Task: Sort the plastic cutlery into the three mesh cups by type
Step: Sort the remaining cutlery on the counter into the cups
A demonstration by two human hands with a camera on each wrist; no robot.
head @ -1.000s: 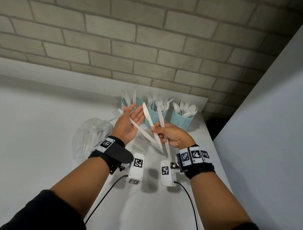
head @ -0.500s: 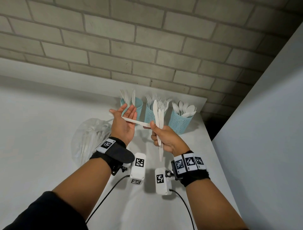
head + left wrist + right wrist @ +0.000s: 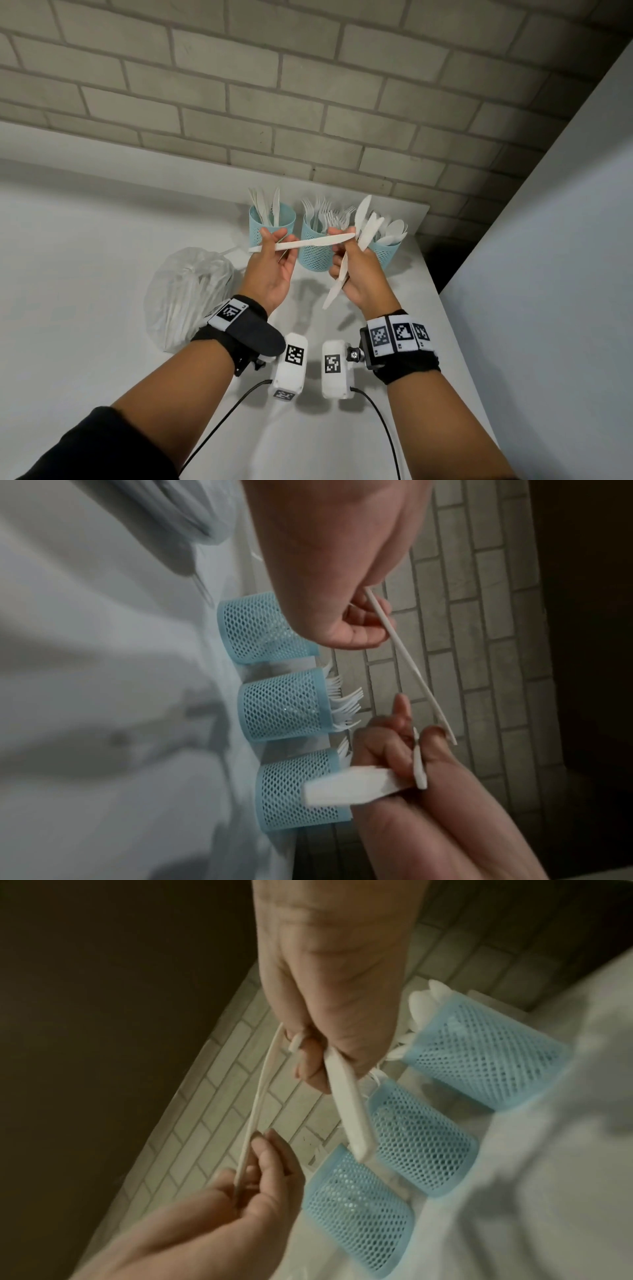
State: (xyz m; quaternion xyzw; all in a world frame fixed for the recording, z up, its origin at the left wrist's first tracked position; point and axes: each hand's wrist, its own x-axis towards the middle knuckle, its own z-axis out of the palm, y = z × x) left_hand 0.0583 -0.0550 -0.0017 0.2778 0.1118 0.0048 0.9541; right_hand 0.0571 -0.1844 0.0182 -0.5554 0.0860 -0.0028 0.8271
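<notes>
Here, your left hand (image 3: 274, 270) pinched one white plastic knife (image 3: 301, 244) by its handle, fingers and thumb closed lightly on it while the palm stayed fairly open. The knife lay almost level, long axis running sideways, handle end left of the fork cup (image 3: 317, 245) and blade tip reaching across it to touch your right hand (image 3: 359, 274). That hand was curled firmly round a small bundle of cutlery (image 3: 363, 233), tips up in front of the spoon cup (image 3: 385, 246); I could not tell exactly which pieces were in the bundle. The knife cup (image 3: 270, 222) stood just left of the fork cup, straight behind your left hand and nearer to it than to your right. So the drop looked like your left hand's job: the knife would likely need turning from level to upright before going in. A clear bag (image 3: 190, 294) lay on the worktop (image 3: 68, 274) further left of the fork cup.
</notes>
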